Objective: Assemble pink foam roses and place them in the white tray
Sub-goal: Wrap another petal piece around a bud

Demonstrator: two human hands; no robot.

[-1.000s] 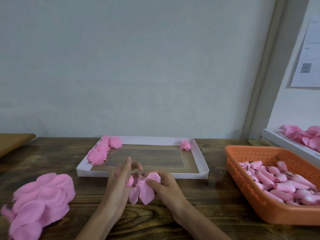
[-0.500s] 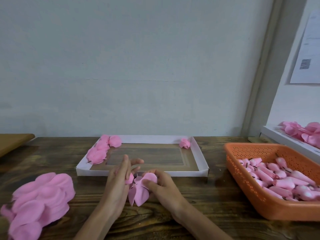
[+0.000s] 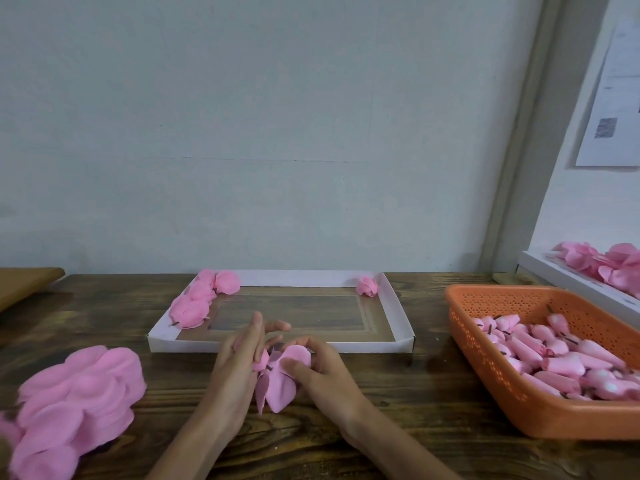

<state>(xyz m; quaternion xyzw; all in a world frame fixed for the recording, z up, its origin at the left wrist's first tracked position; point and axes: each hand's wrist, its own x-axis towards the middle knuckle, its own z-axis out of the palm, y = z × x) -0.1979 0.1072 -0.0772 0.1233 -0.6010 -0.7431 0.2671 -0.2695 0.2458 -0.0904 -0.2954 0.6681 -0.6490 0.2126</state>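
Both hands meet just in front of the white tray [image 3: 398, 306], working one pink foam rose [image 3: 278, 379] with loose petals hanging down. My left hand [image 3: 239, 362] holds the rose's left side, its fingers stretched up over it. My right hand [image 3: 322, 372] grips the right side, thumb pressing a petal. Several finished roses [image 3: 195, 303] lie along the tray's left end, and one rose [image 3: 367, 286] sits in its far right corner.
A heap of loose pink petals [image 3: 69, 403] lies on the wooden table at the left. An orange basket [image 3: 491, 362] with several pink bud cores stands at the right. Behind it is a white box of petals [image 3: 602, 265]. A wall runs behind the tray.
The hands have closed in together and pressed the petals tighter around the rose. The hanging petals have drawn in a little.
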